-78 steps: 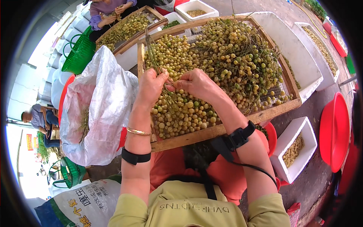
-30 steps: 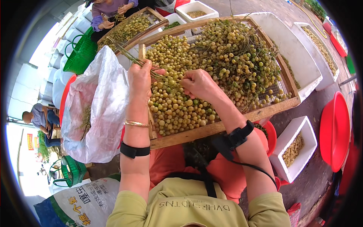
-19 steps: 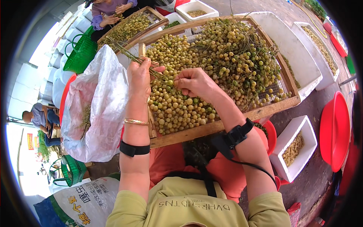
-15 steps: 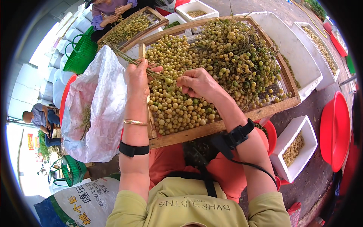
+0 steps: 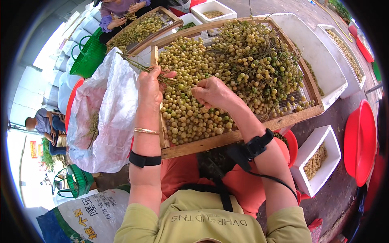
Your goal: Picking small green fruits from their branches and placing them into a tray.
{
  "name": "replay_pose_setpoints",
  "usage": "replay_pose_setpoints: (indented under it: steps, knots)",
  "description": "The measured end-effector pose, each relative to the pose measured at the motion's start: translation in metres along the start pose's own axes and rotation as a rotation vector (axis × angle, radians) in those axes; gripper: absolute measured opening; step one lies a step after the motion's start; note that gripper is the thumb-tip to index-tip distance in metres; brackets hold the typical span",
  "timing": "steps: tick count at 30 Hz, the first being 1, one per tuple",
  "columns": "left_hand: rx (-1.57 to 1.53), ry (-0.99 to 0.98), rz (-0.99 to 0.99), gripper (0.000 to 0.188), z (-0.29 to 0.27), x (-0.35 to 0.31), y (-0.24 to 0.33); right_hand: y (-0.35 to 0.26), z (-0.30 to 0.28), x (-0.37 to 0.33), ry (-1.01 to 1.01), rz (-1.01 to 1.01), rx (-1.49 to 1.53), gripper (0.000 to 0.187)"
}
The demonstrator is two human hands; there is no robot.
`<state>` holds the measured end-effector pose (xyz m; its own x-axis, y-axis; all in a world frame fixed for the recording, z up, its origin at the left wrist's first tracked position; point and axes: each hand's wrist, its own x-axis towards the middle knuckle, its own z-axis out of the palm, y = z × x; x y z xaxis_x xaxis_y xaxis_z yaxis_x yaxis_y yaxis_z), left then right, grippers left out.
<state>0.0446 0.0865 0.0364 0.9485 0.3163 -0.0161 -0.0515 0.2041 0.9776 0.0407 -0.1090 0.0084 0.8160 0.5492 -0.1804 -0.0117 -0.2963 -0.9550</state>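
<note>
My left hand [image 5: 152, 85] is closed round a bundle of thin green stems [image 5: 133, 61], whose bare ends stick out to the upper left. The stems' other end points right, over the fruit. Close to that end, my right hand [image 5: 214, 93] is closed with thumb and forefinger together; whatever sits in the pinch is hidden or too small to name. Below both hands lies a wooden-framed mesh tray [image 5: 243, 135]. Loose small round yellow-green fruits [image 5: 190, 117] cover its left half, and a heap of fruits still on their stems [image 5: 259, 60] fills the right.
A white plastic sack [image 5: 117, 109] with stems inside stands open at left, near green baskets [image 5: 87, 56]. White foam boxes [image 5: 306, 166] and a red basin [image 5: 360, 141] are on the right. Across from me, a person [image 5: 121, 14] handles fruit at another framed tray [image 5: 139, 32].
My right hand has drawn slightly down and right, a little away from the stems. The left hand keeps its hold on the bundle; the whole view has shifted a touch.
</note>
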Motion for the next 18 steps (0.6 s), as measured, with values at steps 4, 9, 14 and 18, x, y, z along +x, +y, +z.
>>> replay_pose_setpoints:
  steps: [4,9,14,18]
  knots:
    - [-0.018,0.028,0.041,0.010,0.001,-0.002,-0.003,-0.004,0.000,-0.004,-0.019,0.132,0.065,0.040]
    - [-0.058,0.083,0.115,0.012,-0.004,-0.001,0.012,-0.008,-0.006,-0.008,-0.131,0.110,0.489,0.037]
    - [-0.080,0.030,0.118,0.011,0.014,-0.012,0.007,-0.010,0.003,-0.003,-0.119,0.148,0.663,0.031]
    - [-0.060,0.019,0.139,0.010,0.014,-0.012,0.005,-0.007,0.009,-0.001,-0.157,0.126,0.729,0.029]
